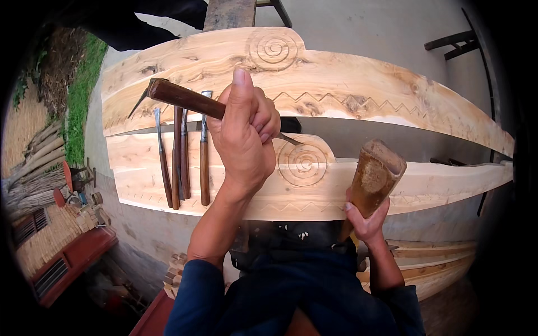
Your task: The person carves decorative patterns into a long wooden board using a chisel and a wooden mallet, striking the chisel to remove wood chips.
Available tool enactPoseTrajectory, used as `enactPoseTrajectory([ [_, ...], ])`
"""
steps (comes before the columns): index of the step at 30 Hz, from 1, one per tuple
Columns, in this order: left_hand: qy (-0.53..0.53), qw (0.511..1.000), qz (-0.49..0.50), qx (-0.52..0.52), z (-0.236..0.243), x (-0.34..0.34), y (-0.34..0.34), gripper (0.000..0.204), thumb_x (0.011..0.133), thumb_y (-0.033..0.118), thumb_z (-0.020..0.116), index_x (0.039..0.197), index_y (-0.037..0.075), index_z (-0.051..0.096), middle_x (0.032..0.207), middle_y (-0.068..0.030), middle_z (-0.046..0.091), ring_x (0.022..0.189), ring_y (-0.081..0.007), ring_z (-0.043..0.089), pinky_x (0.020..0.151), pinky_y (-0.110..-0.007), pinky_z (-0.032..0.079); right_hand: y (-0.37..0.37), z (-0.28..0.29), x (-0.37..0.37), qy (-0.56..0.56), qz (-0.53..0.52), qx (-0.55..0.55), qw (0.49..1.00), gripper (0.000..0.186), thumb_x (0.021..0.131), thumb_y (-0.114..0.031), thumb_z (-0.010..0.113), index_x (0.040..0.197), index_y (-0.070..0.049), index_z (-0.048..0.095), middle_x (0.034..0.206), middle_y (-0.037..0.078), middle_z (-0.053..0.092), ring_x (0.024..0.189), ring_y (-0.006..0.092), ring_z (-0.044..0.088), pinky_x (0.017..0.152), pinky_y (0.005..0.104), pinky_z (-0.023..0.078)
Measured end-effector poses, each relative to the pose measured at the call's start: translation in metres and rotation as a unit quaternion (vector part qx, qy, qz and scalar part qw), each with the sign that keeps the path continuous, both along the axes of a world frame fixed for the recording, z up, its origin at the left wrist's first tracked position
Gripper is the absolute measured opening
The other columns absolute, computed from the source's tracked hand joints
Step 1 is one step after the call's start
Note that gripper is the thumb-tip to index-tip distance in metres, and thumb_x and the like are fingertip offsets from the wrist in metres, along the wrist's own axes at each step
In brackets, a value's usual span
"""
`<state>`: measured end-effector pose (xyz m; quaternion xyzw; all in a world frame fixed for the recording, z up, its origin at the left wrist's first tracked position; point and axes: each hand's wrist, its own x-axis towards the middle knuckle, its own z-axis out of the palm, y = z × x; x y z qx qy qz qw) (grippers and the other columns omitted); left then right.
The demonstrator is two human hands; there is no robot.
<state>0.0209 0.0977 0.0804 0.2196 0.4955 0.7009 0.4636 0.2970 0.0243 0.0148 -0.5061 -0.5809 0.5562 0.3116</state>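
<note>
My left hand [244,126] is closed around a wood-handled chisel [188,101], held at a slant. Its handle points up to the left. The thin blade comes out past my fingers, its tip at the upper part of a carved spiral [305,163] on the near pale board [252,207]; whether it touches the wood I cannot tell. My right hand [370,218] grips a worn wooden mallet [376,176], raised over the same board to the right of the spiral. Several more chisels [174,162] lie side by side across the near board, left of my left forearm.
A second long board [336,84] lies beyond, with its own spiral and a zigzag line. A gap separates the two boards. A wooden bench [230,14] stands at the far side, near dark trouser legs [162,22]. Bundled sticks [36,162] are at left, curved planks [431,260] at lower right.
</note>
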Motion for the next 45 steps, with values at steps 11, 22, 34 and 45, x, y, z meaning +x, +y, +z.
enactPoseTrajectory([
  [11, -0.018, 1.0, 0.001, 0.02, -0.002, 0.003, 0.002, 0.053, 0.112, 0.037, 0.056, 0.067, 0.015, 0.037, 0.055, 0.0047, 0.031, 0.047, -0.0055, 0.025, 0.043, -0.024, 0.022, -0.002, -0.009, 0.007, 0.01, 0.036, 0.014, 0.999, 0.035, 0.083, -0.006, 0.07, 0.114, 0.004, 0.055, 0.09, 0.01, 0.064, 0.079, 0.0186, 0.064, 0.074, 0.0307, 0.053],
  [22, 0.014, 0.999, 0.027, -0.012, 0.003, 0.015, 0.01, 0.05, 0.11, 0.037, 0.061, 0.069, 0.016, 0.042, 0.057, 0.0065, 0.035, 0.049, -0.0034, 0.029, 0.045, -0.022, 0.024, -0.001, -0.007, 0.003, 0.011, 0.017, 0.017, 1.0, 0.026, 0.082, -0.01, 0.071, 0.102, 0.002, 0.061, 0.087, 0.008, 0.065, 0.077, 0.0174, 0.064, 0.072, 0.0303, 0.052],
  [34, 0.183, 0.976, -0.112, -0.032, -0.002, 0.033, 0.031, 0.051, 0.111, 0.041, 0.058, 0.07, 0.015, 0.043, 0.058, 0.0073, 0.035, 0.051, -0.0034, 0.03, 0.046, -0.023, 0.024, 0.002, -0.004, 0.002, 0.005, 0.022, 0.034, 0.999, 0.022, 0.08, -0.009, 0.071, 0.098, 0.003, 0.065, 0.086, 0.007, 0.066, 0.077, 0.0174, 0.064, 0.073, 0.031, 0.052],
  [45, 0.196, 0.98, -0.026, 0.028, -0.007, 0.044, -0.002, 0.052, 0.111, 0.04, 0.058, 0.071, 0.012, 0.041, 0.06, 0.007, 0.034, 0.053, -0.0035, 0.03, 0.046, -0.025, 0.023, 0.01, 0.015, -0.004, -0.016, 0.022, 0.025, 0.999, 0.015, 0.085, -0.011, 0.072, 0.089, 0.003, 0.068, 0.079, 0.007, 0.068, 0.072, 0.0157, 0.065, 0.068, 0.0312, 0.053],
])
